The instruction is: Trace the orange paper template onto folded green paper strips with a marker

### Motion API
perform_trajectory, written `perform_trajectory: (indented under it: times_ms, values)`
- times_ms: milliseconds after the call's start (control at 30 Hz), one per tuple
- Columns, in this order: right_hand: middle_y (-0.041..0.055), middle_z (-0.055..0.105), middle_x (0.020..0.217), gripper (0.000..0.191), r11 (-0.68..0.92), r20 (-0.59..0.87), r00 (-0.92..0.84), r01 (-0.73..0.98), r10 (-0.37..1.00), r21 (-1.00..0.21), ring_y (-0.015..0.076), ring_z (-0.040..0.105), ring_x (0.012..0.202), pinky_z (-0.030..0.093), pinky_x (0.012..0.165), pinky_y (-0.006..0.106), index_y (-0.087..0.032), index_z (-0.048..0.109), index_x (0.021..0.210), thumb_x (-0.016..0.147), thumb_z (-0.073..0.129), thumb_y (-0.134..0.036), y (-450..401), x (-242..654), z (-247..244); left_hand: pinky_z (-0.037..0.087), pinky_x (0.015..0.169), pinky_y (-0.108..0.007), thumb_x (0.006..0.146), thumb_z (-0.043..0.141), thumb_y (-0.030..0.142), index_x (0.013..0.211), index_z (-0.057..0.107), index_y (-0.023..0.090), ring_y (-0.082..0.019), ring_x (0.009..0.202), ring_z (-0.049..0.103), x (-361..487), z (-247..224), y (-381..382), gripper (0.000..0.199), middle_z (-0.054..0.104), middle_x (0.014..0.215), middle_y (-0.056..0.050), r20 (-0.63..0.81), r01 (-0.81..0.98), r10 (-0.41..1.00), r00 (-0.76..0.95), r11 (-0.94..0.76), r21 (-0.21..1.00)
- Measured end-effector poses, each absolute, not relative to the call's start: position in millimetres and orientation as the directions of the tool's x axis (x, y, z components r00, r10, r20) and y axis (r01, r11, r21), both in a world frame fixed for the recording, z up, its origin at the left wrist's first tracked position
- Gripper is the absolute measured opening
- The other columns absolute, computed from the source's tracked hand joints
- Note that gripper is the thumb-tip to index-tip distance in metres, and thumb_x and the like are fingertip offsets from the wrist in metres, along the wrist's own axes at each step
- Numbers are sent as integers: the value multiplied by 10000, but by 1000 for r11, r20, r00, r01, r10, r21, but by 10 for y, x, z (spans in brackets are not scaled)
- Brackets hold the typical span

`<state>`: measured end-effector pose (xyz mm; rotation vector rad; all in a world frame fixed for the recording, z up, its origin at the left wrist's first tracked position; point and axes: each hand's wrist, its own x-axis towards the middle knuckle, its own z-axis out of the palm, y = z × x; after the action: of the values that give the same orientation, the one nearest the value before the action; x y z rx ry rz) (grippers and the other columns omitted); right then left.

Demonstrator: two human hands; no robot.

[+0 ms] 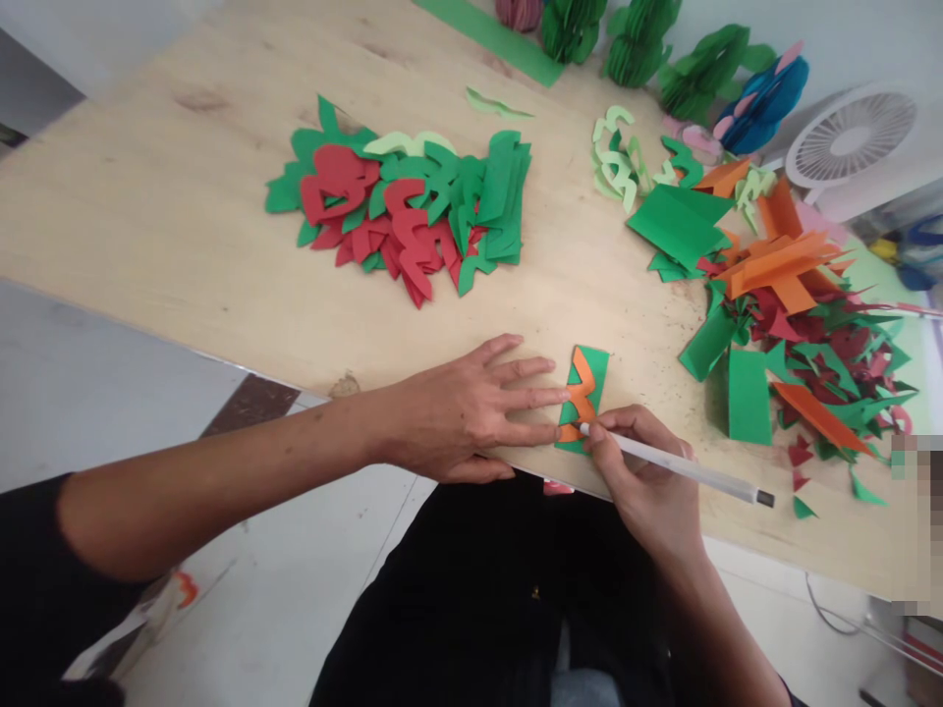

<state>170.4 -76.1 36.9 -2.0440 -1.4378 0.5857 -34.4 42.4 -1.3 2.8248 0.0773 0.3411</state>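
An orange wavy-edged paper cutout (582, 378) lies on top of a green paper rectangle (598, 365) near the table's front edge. My left hand (471, 407) rests flat with its fingers spread, its fingertips touching the left side of the orange cutout. Between the thumb and fingers of my right hand (652, 466) is a white pen (685, 468) with a dark end. Its tip meets the lower right part of the orange cutout, by the cutout's edge. I cannot make out any drawn line on the green paper.
A pile of red and green cut shapes (413, 201) lies at the table's middle left. Orange, green and red scraps (817, 344) heap up on the right. Behind them stands a white fan (851, 133), near green paper ornaments (640, 44). A green strip (493, 39) lies at the back.
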Motion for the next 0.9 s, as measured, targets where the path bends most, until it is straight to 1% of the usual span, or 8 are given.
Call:
perform_trajectory:
  times_ms: [233,433,667,800,900]
  values:
    - [-8,700,644,172,-271,-22,347,690,938,-672,164,635,600,436,550,273,-231,634,729,793,608,-388,-761,1734,366,179,1182,-588,871,617,414,1409,465,272,-348,1410,356,-342,5,426,577,427,1517,-79,241,8,89,966,-949,316]
    - [-12,687,624,176,-246,32,350,719,936,-650,135,593,535,424,531,257,-221,635,730,800,616,-381,-762,1741,375,186,1190,-566,832,664,412,1375,502,301,-340,1405,367,-341,-5,423,578,448,1503,-68,271,10,110,956,-939,345]
    - [-12,684,612,201,-221,73,341,743,937,-632,135,598,530,427,530,256,-221,637,726,820,612,-397,-748,1734,365,163,1192,-575,846,646,409,1400,465,317,-336,1415,352,-341,7,420,591,416,1526,-61,230,24,109,967,-938,345]
    - [-10,693,627,211,-218,91,350,745,932,-631,138,614,546,442,550,261,-219,640,739,835,604,-404,-723,1710,339,150,1193,-577,849,641,411,1376,492,292,-341,1418,343,-340,7,417,560,408,1530,-73,227,21,101,969,-944,329]
    - [-10,700,637,212,-205,99,352,727,931,-655,142,627,554,466,560,264,-220,646,764,842,609,-413,-725,1698,334,133,1192,-579,868,612,425,1363,500,283,-340,1428,322,-342,5,416,526,388,1542,-75,205,25,92,974,-952,307]
